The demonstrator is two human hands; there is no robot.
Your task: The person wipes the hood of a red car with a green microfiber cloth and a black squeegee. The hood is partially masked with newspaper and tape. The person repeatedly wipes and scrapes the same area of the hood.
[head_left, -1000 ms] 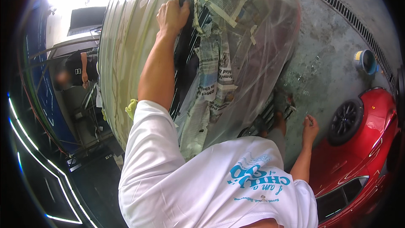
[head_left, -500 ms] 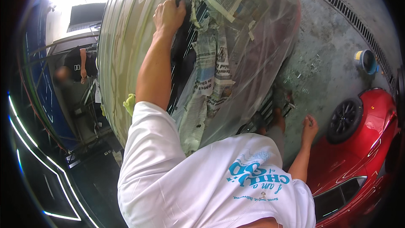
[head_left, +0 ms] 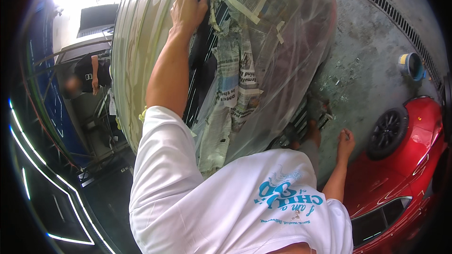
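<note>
Head view showed masking well along: newspaper [head_left: 235, 89], tape strips and clear plastic sheeting [head_left: 292, 56] already covered most of the car body [head_left: 136, 61], though one pale panel was bare. Left hand [head_left: 188, 11] pressed curled fingers on the tape edge up top; right hand [head_left: 346, 141] hung loosely clenched, empty. Concrete floor [head_left: 367, 66], a red car [head_left: 405, 160] nearby.

A grey concrete floor [head_left: 372, 66] fills the upper right of the frame, stained and scattered with small bits of debris. A long drain grate [head_left: 376, 2] runs diagonally along its upper right edge. Near the grate at far right stands a small blue bucket [head_left: 413, 65]. At lower right a red car [head_left: 409, 160] rests on the floor on a black wheel [head_left: 388, 131].
</note>
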